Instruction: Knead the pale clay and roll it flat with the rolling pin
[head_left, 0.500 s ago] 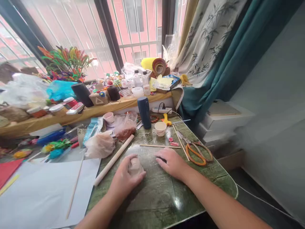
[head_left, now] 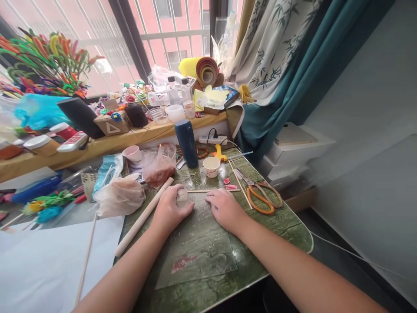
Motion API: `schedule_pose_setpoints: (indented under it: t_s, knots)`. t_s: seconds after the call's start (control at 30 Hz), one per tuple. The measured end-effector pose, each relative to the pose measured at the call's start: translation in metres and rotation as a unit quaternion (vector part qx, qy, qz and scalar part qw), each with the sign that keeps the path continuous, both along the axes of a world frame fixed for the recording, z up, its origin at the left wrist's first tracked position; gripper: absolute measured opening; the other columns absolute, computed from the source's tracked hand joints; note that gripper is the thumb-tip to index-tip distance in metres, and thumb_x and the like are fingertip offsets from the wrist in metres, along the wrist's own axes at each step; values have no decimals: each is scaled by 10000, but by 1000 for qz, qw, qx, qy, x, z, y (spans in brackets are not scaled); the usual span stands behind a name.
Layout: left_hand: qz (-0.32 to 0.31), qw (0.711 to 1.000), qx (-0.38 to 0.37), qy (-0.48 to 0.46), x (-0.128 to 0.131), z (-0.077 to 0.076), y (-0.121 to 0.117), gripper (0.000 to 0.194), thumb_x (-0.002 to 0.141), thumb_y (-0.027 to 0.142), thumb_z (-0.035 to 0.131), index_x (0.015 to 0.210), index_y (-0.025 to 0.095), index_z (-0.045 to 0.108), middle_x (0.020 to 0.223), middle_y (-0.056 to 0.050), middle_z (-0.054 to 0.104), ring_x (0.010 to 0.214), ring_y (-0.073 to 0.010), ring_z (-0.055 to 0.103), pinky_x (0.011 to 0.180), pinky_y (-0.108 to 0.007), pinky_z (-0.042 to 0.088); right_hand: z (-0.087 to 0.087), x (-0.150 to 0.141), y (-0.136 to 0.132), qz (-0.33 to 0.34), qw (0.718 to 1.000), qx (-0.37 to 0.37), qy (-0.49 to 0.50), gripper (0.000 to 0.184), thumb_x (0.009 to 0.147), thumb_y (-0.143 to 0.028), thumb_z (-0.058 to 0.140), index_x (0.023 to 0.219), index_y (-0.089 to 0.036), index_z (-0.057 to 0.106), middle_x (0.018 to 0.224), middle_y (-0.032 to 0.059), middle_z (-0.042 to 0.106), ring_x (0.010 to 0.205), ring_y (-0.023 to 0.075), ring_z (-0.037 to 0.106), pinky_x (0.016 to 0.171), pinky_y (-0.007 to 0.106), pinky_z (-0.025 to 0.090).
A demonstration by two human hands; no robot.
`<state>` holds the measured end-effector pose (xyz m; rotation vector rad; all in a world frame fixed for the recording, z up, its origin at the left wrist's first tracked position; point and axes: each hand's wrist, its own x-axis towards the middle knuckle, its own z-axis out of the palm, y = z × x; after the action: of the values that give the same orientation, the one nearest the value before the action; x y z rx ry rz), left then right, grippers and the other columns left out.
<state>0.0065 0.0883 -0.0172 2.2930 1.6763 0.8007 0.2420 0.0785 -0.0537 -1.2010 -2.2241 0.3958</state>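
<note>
My left hand (head_left: 170,206) curves around a pale lump of clay (head_left: 183,199), thumb on its right side and fingers over its far left. The lump rests on a clear sheet (head_left: 208,256) lying on the green table. My right hand (head_left: 224,208) lies palm down on the sheet's right part, fingers loosely stretched with nothing visible in them. Just beyond both hands lies a thin wooden stick (head_left: 198,191), partly covered by the right one. A pale rolling pin (head_left: 140,224) slants along the left hand's outer side. A reddish patch (head_left: 184,263) shows through the sheet.
Large scissors (head_left: 262,195) and thin sticks lie right of my right hand. Beyond stand a paper cup (head_left: 211,167), a dark blue bottle (head_left: 186,143) and a yellow glue gun (head_left: 220,153). Plastic bags (head_left: 120,195) and white paper (head_left: 58,256) are at left.
Both hands have moved forward, closer to the thin stick, the left one still around the clay. My view has tilted and shifted; the reddish patch now shows.
</note>
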Motion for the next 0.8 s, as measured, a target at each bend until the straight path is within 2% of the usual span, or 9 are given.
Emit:
schedule_pose_setpoints:
  t_s: [0.1,0.2,0.33,0.43,0.53,0.67,0.8]
  knots:
    - [-15,1000,-3,-3,1,1,-2,561,768,385,793,1243,214,548,1178,-83,656,1127,-302,639,1021,-457,503,-2,4,8,29,1000,0,-10,325,934,-45,540,1106,-202,766,1138,98,710,1026,250,559,942,406,465]
    - [-64,998,-20,2,10,3,-10,582,758,377,799,1256,228,535,1211,-84,640,1146,-300,626,1027,-456,497,-2,10,18,56,998,-4,-17,310,957,-67,544,1071,-224,786,1092,73,726,988,228,563,916,367,468]
    - [-175,984,-43,-6,41,8,-28,603,737,330,810,1264,245,529,1218,-79,637,1152,-297,608,1023,-454,497,-3,16,24,69,997,-7,-31,281,958,-101,580,1032,-263,797,1106,41,736,986,213,578,924,354,456]
    - [-246,967,-63,-24,67,10,-39,617,695,298,841,1236,240,551,1272,-93,615,1199,-304,581,1049,-452,486,-3,18,24,62,997,-9,-46,162,947,-206,655,991,-263,800,1101,45,743,1020,239,586,956,396,437]
    - [-245,967,-52,-47,83,10,-49,624,681,289,851,1225,227,550,1291,-113,602,1221,-318,558,1073,-479,468,-1,19,21,62,996,-7,-59,127,932,-280,695,1007,-272,798,1126,43,745,1048,256,592,976,420,426]
    - [-272,960,-55,-34,81,11,-67,636,687,286,852,1240,234,543,1239,-105,620,1146,-305,584,1016,-468,500,0,22,20,59,996,-4,-64,229,955,-202,634,1117,-266,781,1212,55,732,1062,252,597,973,429,425]
    - [-307,950,-63,-7,57,17,-88,583,704,297,832,1210,248,546,1169,-79,649,1015,-272,611,911,-437,534,0,25,20,66,996,0,-58,379,937,-81,568,1196,-285,755,1267,41,711,1088,232,586,990,412,418]
